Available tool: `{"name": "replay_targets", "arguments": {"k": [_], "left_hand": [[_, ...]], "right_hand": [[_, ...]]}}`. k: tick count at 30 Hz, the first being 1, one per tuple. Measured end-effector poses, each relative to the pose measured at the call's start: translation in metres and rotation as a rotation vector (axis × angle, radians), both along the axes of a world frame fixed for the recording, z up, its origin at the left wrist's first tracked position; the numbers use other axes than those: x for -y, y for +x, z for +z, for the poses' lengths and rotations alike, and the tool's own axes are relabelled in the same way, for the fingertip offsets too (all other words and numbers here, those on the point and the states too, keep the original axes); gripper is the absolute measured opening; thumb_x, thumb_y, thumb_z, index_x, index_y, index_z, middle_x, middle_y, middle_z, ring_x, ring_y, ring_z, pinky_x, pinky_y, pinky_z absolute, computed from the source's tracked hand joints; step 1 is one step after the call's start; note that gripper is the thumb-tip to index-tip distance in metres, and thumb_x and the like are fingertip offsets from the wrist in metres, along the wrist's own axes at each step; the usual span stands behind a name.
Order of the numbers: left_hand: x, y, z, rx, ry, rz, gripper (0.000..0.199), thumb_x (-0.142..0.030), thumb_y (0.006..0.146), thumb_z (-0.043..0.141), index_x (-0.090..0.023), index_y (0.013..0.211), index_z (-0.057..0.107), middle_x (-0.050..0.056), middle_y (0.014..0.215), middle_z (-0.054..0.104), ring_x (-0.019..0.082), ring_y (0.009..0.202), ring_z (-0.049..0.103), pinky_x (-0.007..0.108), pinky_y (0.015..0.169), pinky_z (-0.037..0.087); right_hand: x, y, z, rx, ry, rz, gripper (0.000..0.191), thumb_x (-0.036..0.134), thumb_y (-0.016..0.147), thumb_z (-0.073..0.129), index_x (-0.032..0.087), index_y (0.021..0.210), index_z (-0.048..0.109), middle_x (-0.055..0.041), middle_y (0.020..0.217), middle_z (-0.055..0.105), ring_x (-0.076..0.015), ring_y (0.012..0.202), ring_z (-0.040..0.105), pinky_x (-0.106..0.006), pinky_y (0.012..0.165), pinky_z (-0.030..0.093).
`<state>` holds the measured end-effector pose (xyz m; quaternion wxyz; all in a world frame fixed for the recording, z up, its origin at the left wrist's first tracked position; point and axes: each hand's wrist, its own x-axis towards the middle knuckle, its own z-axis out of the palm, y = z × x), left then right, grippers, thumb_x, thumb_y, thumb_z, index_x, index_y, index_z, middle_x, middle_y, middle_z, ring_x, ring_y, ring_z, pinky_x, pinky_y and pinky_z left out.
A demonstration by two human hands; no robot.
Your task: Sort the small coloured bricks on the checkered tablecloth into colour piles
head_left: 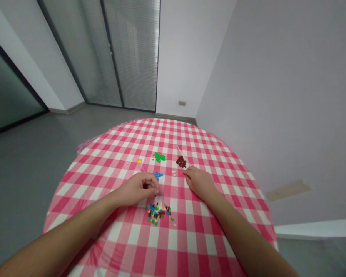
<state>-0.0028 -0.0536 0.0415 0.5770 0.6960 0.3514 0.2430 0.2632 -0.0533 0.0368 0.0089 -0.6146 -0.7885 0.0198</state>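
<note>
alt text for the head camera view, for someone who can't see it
A person's left hand is near small blue pieces and a mixed-colour pile, the right hand beside a brown pile. Green pieces and yellow pieces lie farther away on the pink-and-white checked tablecloth.

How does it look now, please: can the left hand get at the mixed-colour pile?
Very likely yes: the mixed-colour pile lies close to the left hand, slightly nearer the camera; nothing seems to stand between them, and the right hand is off to the side.

L grip (138, 188) nr mixed pcs (158, 212), R grip (200, 182) by brown pcs (181, 161)
</note>
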Motion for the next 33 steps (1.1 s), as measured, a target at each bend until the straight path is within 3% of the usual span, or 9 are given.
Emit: {"name": "replay_targets", "arguments": {"k": [8,17,25,29,33], "left_hand": [[-0.004,-0.007,0.000,0.017,0.013,0.007,0.017,-0.032,0.078,0.068,-0.016,0.076,0.063,0.001,0.069,0.065,0.013,0.062,0.057,0.025,0.061,0.043],[-0.006,-0.009,-0.004,0.017,0.026,-0.005,0.016,-0.031,0.079,0.069,-0.016,0.075,0.063,0.000,0.070,0.065,0.013,0.063,0.057,0.025,0.062,0.043],[-0.006,-0.010,-0.004,-0.006,0.046,-0.028,0.013,-0.028,0.081,0.066,-0.016,0.076,0.063,0.000,0.070,0.064,0.012,0.062,0.055,0.026,0.061,0.042],[-0.005,-0.010,-0.003,-0.054,0.069,-0.040,0.011,-0.026,0.083,0.064,-0.016,0.078,0.063,0.001,0.072,0.067,0.013,0.064,0.059,0.026,0.062,0.044],[-0.003,-0.010,0.000,-0.141,0.192,-0.102,0.009,-0.019,0.088,0.058,-0.017,0.086,0.067,0.003,0.078,0.071,0.015,0.070,0.064,0.027,0.067,0.047]], "right_hand": [[0.010,0.001,-0.001,0.029,-0.023,0.000,0.034,0.021,0.100,0.042,0.022,0.118,0.071,-0.0100,0.120,0.070,-0.0226,0.102,0.067,-0.029,0.080,0.049],[0.017,0.007,0.019,0.037,-0.043,-0.053,0.033,0.022,0.100,0.043,0.018,0.102,0.075,-0.0110,0.106,0.074,-0.0237,0.091,0.070,-0.030,0.074,0.050],[0.006,0.006,0.001,-0.008,-0.021,0.065,0.035,0.015,0.098,0.041,0.019,0.116,0.071,-0.0104,0.124,0.069,-0.0224,0.107,0.065,-0.031,0.089,0.049],[0.000,0.001,-0.004,0.009,0.023,0.043,0.039,0.013,0.098,0.039,0.018,0.124,0.067,-0.0128,0.128,0.065,-0.0244,0.106,0.064,-0.032,0.083,0.050],[0.001,-0.005,-0.002,-0.034,0.070,0.001,0.040,0.018,0.100,0.038,0.016,0.133,0.062,-0.0152,0.122,0.067,-0.0257,0.100,0.065,-0.033,0.077,0.050]]}}
